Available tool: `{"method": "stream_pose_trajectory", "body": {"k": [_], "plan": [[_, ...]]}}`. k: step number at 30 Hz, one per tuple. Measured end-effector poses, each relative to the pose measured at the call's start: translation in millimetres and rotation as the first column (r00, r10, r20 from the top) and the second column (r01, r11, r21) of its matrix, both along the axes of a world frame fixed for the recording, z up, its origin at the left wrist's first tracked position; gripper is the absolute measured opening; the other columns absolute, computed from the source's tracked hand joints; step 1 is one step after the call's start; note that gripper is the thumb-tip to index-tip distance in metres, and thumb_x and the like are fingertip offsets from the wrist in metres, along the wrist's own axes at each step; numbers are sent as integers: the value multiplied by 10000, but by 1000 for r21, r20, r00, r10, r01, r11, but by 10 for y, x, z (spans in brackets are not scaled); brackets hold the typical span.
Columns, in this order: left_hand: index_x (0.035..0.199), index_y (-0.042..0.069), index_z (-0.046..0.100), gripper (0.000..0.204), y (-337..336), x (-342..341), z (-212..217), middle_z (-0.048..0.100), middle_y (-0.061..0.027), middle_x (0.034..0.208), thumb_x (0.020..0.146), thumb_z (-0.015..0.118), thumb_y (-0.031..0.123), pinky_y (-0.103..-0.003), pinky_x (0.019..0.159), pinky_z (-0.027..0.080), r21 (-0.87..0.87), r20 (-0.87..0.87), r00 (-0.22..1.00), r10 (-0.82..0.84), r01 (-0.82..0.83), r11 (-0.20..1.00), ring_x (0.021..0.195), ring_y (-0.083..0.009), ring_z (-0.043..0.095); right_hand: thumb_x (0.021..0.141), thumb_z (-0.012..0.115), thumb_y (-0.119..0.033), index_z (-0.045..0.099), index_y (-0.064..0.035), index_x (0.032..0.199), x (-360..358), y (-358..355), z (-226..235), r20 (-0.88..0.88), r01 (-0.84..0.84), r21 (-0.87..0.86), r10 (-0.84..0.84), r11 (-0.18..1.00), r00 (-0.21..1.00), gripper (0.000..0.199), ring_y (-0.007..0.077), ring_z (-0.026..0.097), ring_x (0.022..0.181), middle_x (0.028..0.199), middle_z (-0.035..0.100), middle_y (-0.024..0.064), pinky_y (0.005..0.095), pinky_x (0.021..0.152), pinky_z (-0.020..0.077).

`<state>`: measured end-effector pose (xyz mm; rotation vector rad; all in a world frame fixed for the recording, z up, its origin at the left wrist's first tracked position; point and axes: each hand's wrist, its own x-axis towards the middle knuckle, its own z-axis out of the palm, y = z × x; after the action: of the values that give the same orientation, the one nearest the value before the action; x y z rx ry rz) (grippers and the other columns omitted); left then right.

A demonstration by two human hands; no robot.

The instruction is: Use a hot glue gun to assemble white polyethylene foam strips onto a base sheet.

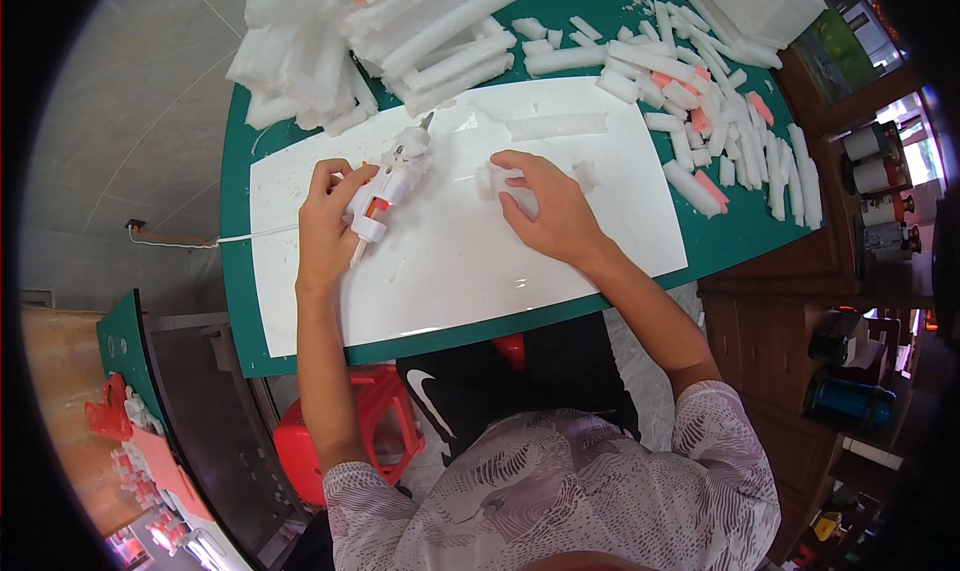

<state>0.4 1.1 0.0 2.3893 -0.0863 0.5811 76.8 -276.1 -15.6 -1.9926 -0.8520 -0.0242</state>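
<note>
My left hand (338, 211) is closed around a white glue gun (403, 166) with an orange trigger. Its metal nozzle points up and away to the right, and a glue stick pokes out of its rear end. My right hand (548, 207) curls over a pale foam piece (490, 181) on the white board, thumb and fingers at its sides; the hand covers part of it. Just beyond that hand lies a longer white foam strip (557, 126).
The white board (440, 291) lies on a green-topped table (700, 256). Foam blocks (440, 46) are piled at the far left. Loose white and pink foam pieces (735, 136) spread on the right. A white cord (240, 237) runs off leftward. A red stool (300, 451) stands below.
</note>
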Motion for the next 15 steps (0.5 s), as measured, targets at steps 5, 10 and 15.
{"method": "stream_pose_trajectory", "body": {"k": [5, 10, 15], "plan": [[1050, 59, 683, 351, 5, -4, -5, 520, -85, 1017, 712, 746, 127, -307, 659, 474, 0, -3, 1000, 9, -9, 1000, 750, -231, 549, 813, 596, -2, 541, -27, 1257, 26, -24, 34, 190, 1, -81, 14, 997, 982, 448, 310, 568, 1118, 1192, 598, 166, 368, 962, 473], [1052, 61, 685, 352, -13, 5, 7, 520, -81, 1017, 714, 749, 137, -310, 660, 477, -9, -1, 1000, -6, 6, 1000, 746, -229, 549, 833, 601, -3, 530, -34, 1284, 71, -72, -37, 114, -29, -201, 53, 979, 992, 458, 329, 545, 1123, 1164, 600, 174, 374, 985, 436], [1050, 66, 687, 354, 13, -7, -19, 521, -81, 1013, 709, 751, 136, -310, 660, 476, 4, 1, 1000, 8, -8, 1000, 740, -226, 549, 851, 606, -5, 522, -33, 1303, 68, -78, 104, 98, -40, -72, 47, 997, 994, 460, 320, 574, 1117, 1179, 609, 176, 349, 982, 439]]}}
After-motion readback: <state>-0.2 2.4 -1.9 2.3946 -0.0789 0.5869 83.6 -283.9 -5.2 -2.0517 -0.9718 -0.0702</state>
